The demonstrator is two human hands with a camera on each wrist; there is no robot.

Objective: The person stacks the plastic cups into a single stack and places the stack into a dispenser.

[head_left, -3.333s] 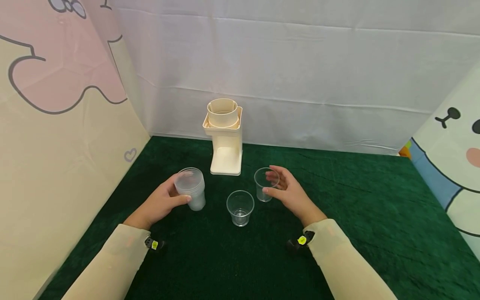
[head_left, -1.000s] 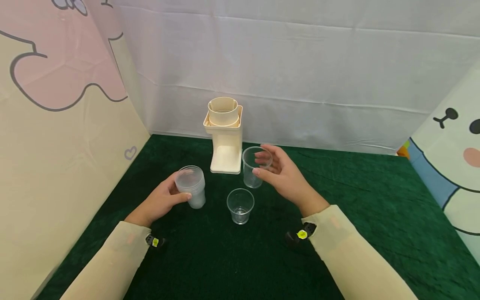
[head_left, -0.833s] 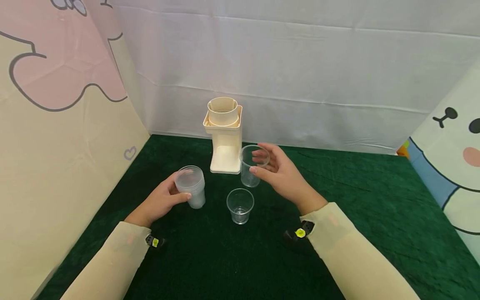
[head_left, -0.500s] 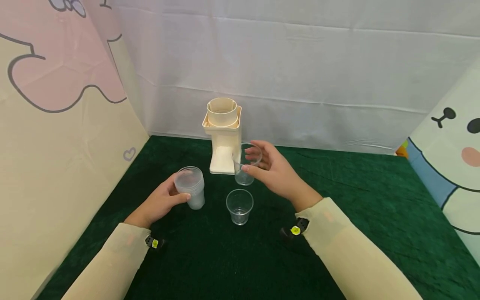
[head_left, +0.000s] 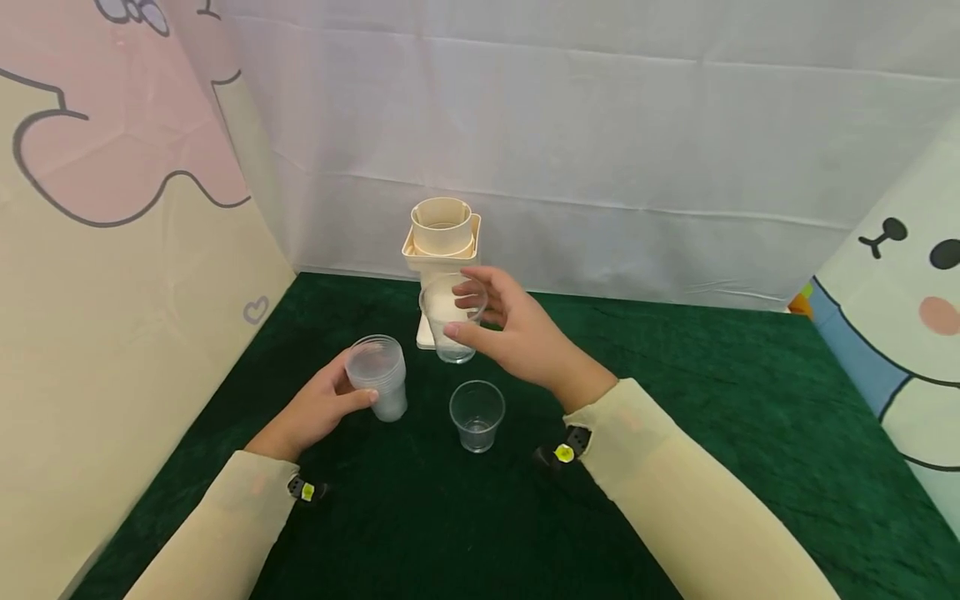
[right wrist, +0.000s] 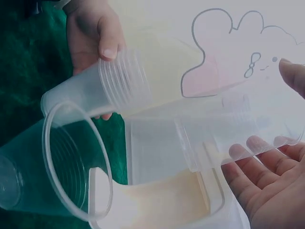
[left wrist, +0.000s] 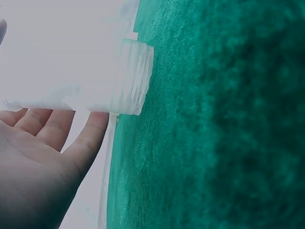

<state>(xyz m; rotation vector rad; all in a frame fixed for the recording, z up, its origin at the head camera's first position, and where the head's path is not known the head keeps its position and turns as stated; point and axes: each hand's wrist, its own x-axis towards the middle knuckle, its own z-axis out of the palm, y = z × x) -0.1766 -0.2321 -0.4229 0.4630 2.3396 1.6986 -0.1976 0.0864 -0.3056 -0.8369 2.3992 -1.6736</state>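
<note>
My left hand [head_left: 311, 410] grips a nested stack of clear plastic cups [head_left: 388, 392] at the left; the left wrist view shows its fingers [left wrist: 88, 138] around the stack [left wrist: 62, 67]. My right hand [head_left: 510, 329] holds a single clear cup [head_left: 453, 337], upright, in front of the cream stand [head_left: 444, 265]. In the right wrist view the fingers [right wrist: 267, 164] lie along this cup [right wrist: 209, 136]. Another clear cup [head_left: 477, 425] stands on the green cloth between the hands, nearer the person. A cream ring-shaped holder [head_left: 442, 229] sits on the stand's top.
Dark green cloth [head_left: 675, 400] covers the table. White fabric [head_left: 600, 167] hangs behind it, a printed cream and pink panel [head_left: 135, 275] borders the left, and another printed panel [head_left: 907, 358] stands at the right. Something orange [head_left: 801, 306] shows at the back right corner.
My right hand has carried its cup leftward and slightly back, from the stand's right side to in front of the stand. The left hand, its stack and the standing cup have stayed put.
</note>
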